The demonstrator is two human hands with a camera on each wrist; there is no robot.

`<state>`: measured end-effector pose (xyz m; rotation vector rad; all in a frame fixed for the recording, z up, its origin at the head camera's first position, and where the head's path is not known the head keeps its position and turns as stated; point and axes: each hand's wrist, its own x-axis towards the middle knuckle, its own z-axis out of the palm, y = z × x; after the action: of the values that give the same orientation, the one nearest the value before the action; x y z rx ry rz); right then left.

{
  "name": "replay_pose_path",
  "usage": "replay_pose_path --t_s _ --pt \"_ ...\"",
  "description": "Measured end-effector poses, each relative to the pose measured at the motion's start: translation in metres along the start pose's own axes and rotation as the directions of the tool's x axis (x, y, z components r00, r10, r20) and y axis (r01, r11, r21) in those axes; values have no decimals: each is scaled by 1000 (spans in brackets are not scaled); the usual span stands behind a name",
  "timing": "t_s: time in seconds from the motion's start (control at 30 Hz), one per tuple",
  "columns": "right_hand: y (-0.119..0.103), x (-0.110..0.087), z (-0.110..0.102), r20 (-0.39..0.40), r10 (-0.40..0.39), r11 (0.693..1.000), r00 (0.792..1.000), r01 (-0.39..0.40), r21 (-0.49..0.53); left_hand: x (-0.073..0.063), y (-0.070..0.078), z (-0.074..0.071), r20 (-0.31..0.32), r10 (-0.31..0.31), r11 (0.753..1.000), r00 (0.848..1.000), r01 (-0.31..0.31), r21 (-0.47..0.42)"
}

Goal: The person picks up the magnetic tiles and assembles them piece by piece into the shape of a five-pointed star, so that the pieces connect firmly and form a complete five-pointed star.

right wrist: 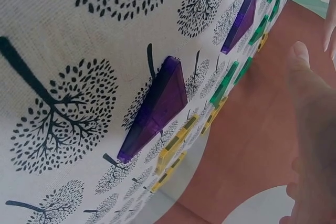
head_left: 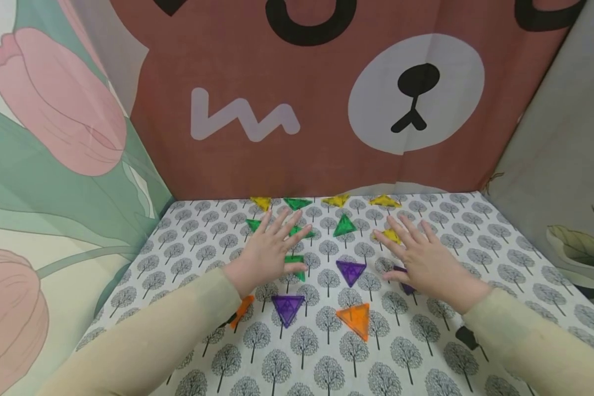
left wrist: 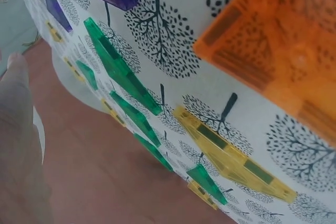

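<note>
My left hand (head_left: 267,253) is held over the left part of the patterned cloth, fingers spread, holding nothing. Around it lie translucent triangular tiles: a green triangle (head_left: 297,269) partly behind the thumb, and an orange triangle (head_left: 245,311) half hidden by the wrist. My right hand (head_left: 428,267) hovers on the other side with fingers apart, also without anything in it. Beneath its thumb a purple triangle (right wrist: 160,106) shows in the right wrist view, with a yellow triangle (head_left: 392,236) by its fingertips. Between the hands sit another purple triangle (head_left: 350,271) and a green triangle (head_left: 345,226).
Nearer me lie a purple triangle (head_left: 287,309) and an orange triangle (head_left: 356,320). Along the far edge are several yellow and green tiles, among them a yellow triangle (head_left: 385,201). A brown curtain (head_left: 322,159) hangs behind the tree-print cloth (head_left: 326,357), with fabric walls on both sides.
</note>
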<state>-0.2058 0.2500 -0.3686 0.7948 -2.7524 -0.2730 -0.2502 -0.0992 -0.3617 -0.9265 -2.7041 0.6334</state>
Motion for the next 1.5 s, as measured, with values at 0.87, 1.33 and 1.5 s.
replay_pose_path --t_s 0.87,1.33,1.5 --pt "-4 -68 13 274 68 913 959 -170 370 15 70 -10 200 294 883 935 -186 -430" --pt "-17 -67 18 244 58 919 968 -147 366 22 80 -13 195 322 873 926 -212 -438" --pt "-25 -59 14 216 66 919 974 -144 367 26 84 -16 177 316 874 932 -214 -436"
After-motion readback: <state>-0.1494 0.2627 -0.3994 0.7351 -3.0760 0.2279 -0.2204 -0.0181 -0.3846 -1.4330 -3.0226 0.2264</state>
